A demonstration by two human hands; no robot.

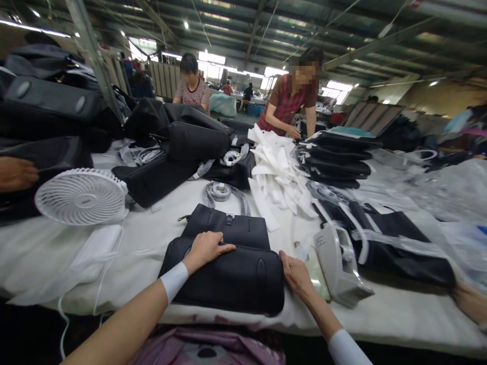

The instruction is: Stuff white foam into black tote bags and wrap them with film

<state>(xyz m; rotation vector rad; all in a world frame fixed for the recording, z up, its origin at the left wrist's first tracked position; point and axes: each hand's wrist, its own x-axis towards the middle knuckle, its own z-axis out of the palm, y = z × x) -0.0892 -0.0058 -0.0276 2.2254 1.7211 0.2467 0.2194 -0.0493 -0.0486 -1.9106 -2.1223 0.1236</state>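
A black handbag (228,279) lies on the white-covered table in front of me, its flap (232,228) spread out beyond the body. Over the bag's upper edge, my left hand (208,249) is closed, with the thumb stretched along the top and the fingertips partly hidden. My right hand (296,272) grips the bag's right upper corner between thumb and fingers. Just past the flap sits a coiled strap (220,191) in clear plastic wrap.
A white fan (81,197) stands left, a grey-white tape dispenser (338,263) right. Black bags (198,142), white packing pieces (279,167) and a stack of black bags (338,157) lie beyond. Two co-workers stand across the table; other people's hands (17,173) show at both sides.
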